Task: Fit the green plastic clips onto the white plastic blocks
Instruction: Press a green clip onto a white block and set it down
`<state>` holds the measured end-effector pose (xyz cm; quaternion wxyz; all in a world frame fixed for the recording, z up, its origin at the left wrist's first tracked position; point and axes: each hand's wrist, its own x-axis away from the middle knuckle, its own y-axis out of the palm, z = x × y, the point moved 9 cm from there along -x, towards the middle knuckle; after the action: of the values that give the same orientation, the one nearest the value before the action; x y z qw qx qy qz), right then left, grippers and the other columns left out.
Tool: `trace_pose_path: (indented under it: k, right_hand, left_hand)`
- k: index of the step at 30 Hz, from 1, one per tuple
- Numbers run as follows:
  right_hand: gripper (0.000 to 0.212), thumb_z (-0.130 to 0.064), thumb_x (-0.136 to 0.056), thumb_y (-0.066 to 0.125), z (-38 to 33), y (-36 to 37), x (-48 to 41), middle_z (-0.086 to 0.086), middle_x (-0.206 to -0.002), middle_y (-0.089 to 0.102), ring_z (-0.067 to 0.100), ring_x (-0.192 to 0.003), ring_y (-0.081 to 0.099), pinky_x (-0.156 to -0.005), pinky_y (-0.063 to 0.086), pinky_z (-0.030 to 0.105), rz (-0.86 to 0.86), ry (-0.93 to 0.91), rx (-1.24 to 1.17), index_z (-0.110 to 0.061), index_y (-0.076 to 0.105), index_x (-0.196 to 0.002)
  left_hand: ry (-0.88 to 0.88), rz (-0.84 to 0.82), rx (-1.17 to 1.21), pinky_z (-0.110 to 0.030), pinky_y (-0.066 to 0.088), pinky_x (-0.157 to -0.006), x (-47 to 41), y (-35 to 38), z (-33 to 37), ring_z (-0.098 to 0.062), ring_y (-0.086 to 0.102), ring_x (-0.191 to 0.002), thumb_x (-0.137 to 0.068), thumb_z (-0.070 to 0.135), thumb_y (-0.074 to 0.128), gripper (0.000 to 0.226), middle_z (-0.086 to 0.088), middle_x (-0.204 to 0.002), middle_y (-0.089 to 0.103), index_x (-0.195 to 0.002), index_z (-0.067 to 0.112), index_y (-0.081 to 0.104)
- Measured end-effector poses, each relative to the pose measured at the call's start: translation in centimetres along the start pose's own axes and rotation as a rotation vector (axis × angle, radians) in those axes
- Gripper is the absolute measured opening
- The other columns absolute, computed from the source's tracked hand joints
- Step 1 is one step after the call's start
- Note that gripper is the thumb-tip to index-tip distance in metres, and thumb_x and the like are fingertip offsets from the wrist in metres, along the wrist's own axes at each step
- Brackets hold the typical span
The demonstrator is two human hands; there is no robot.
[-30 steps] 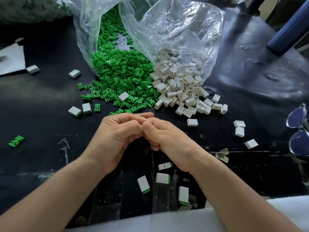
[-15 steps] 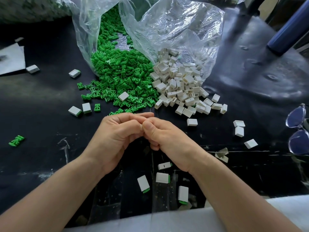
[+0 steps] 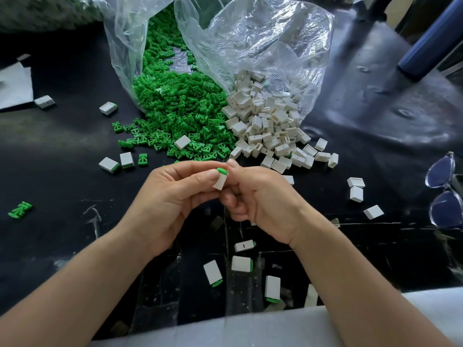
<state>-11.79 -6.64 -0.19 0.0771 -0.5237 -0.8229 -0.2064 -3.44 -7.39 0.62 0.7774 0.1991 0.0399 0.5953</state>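
**Two hands held one little block with a green clip on top**

Both hands met in the middle, just above the black table. The left hand had its fingers bent, and its thumb and first finger pinched a white block. The right hand had its fingers curled in too. It pinched the same block from the other side, with its thumb up by the top. A green clip sat in the top end of the block, and only its green tip showed. The block was tipped a little to one side.

Behind the hands lay a big clear bag, open at the front. A heap of green clips spilled out on the left. A heap of white blocks spilled out on the right, and the two heaps touched.

Near the person, below the hands, lay four finished blocks with green ends. A few more blocks lay apart on the left and right. A pair of glasses lay at the right edge.
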Motion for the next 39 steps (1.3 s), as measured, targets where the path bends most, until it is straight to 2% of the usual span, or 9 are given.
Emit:
trace_pose_path:
  k: [5,8,11,15,19,27,30,33,39]
  right_hand:
    - [0.048,-0.037,-0.097,0.038,-0.9,-2.7,0.1,-0.008,-0.046,0.045,0.005,-0.042,0.033,-0.041,0.026,0.014,0.233,-0.066,0.180,-0.018,0.068,-0.065]
    - [0.036,-0.033,-0.096,0.045,-2.1,-4.8,0.5,-0.012,-0.049,0.049,-0.001,-0.046,0.043,-0.050,0.035,0.015,0.443,-0.163,0.367,-0.021,0.065,-0.068]
    - [0.012,-0.026,-0.091,0.055,-3.7,-5.6,1.0,-0.010,-0.077,0.060,0.004,-0.070,0.052,-0.069,0.045,0.022,0.641,-0.301,0.730,-0.023,0.067,-0.088]
    - [0.035,-0.010,-0.089,0.055,-4.2,-4.1,0.5,-0.001,-0.122,0.054,0.013,-0.100,0.052,-0.092,0.036,0.021,0.601,-0.383,1.013,-0.017,0.058,-0.124]
    - [0.050,-0.003,-0.091,0.044,-3.5,-3.5,-0.6,-0.004,-0.145,0.038,0.014,-0.133,0.032,-0.103,0.022,0.019,0.508,-0.333,1.186,-0.020,0.042,-0.138]
    - [0.018,-0.011,-0.090,0.054,-3.5,-4.5,-0.5,-0.002,-0.102,0.040,0.016,-0.092,0.050,-0.074,0.029,0.015,0.582,-0.333,1.185,-0.012,0.064,-0.105]
    - [0.008,-0.016,-0.085,0.064,-4.1,-4.7,0.0,-0.006,-0.088,0.049,0.001,-0.071,0.048,-0.072,0.036,0.010,0.598,-0.417,0.943,-0.016,0.068,-0.091]
    - [0.012,-0.024,-0.079,0.071,-4.1,-4.8,0.3,-0.010,-0.070,0.058,0.000,-0.062,0.054,-0.062,0.044,0.016,0.567,-0.423,0.634,-0.025,0.060,-0.076]
    - [0.017,-0.031,-0.081,0.068,-3.1,-2.5,-0.4,-0.006,-0.057,0.063,0.004,-0.050,0.056,-0.049,0.041,0.016,0.366,-0.408,0.479,-0.023,0.059,-0.069]
  left_hand:
    - [-0.038,0.121,-0.040,-0.016,0.047,-0.047,0.0,-1.1,0.0,-0.007,0.064,-0.058,-0.055,0.024,0.068,0.017,-0.001,-0.066,0.071,-0.070,0.020,0.077]
    - [-0.035,0.088,-0.097,-0.015,0.040,-0.040,0.2,-0.8,0.2,-0.005,0.056,-0.046,-0.051,0.028,0.072,0.021,0.001,-0.058,0.065,-0.069,0.019,0.076]
    - [-0.057,-0.032,-0.238,-0.013,0.035,-0.037,0.6,0.5,-0.1,-0.004,0.050,-0.042,-0.048,0.033,0.076,0.027,0.001,-0.055,0.063,-0.071,0.019,0.076]
    - [-0.103,-0.221,-0.390,-0.010,0.033,-0.039,1.3,2.6,-1.0,-0.005,0.051,-0.044,-0.057,0.037,0.081,0.029,-0.002,-0.060,0.068,-0.079,0.019,0.076]
    - [-0.078,-0.185,-0.379,-0.011,0.033,-0.039,1.2,2.2,-0.7,-0.006,0.052,-0.047,-0.057,0.044,0.071,0.035,-0.005,-0.065,0.069,-0.080,0.018,0.075]
    - [-0.047,-0.008,-0.352,-0.012,0.032,-0.038,0.6,0.6,-0.5,-0.005,0.052,-0.046,-0.054,0.042,0.070,0.029,-0.004,-0.067,0.071,-0.076,0.023,0.076]
    - [-0.005,0.138,-0.340,-0.013,0.036,-0.039,0.2,-1.1,-0.1,-0.004,0.056,-0.050,-0.070,0.013,0.073,0.014,0.000,-0.074,0.073,-0.081,0.021,0.072]
    - [0.037,0.207,-0.374,-0.014,0.043,-0.044,0.1,-1.9,0.3,-0.002,0.060,-0.059,-0.071,0.000,0.073,0.032,0.007,-0.081,0.072,-0.089,0.026,0.069]
    - [0.053,0.139,-0.361,-0.014,0.046,-0.046,0.3,-1.0,0.6,-0.005,0.063,-0.059,-0.059,0.021,0.073,0.020,-0.002,-0.073,0.073,-0.079,0.021,0.071]
